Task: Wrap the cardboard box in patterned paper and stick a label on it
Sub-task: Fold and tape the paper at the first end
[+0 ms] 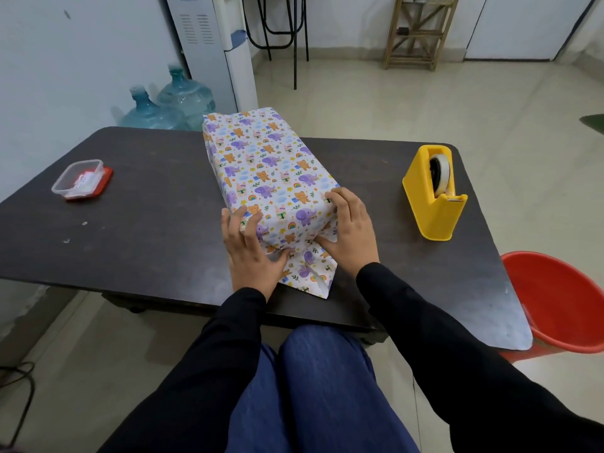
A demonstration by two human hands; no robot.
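A long box wrapped in white paper printed with elephants, bears and rainbows (268,165) lies lengthwise in the middle of the dark table (147,223). Its cardboard is fully hidden. At the near end a loose paper flap (307,273) lies on the table. My left hand (251,250) presses the near left corner, fingers on the box top, thumb on the folded paper. My right hand (349,230) presses the near right corner, fingers over the top edge, thumb against the end fold.
A yellow tape dispenser (434,194) stands at the right of the table. A small clear container on a red lid (80,179) sits at the left. A red bucket (562,302) stands on the floor by the table's right corner. Water bottles (170,103) stand behind the table.
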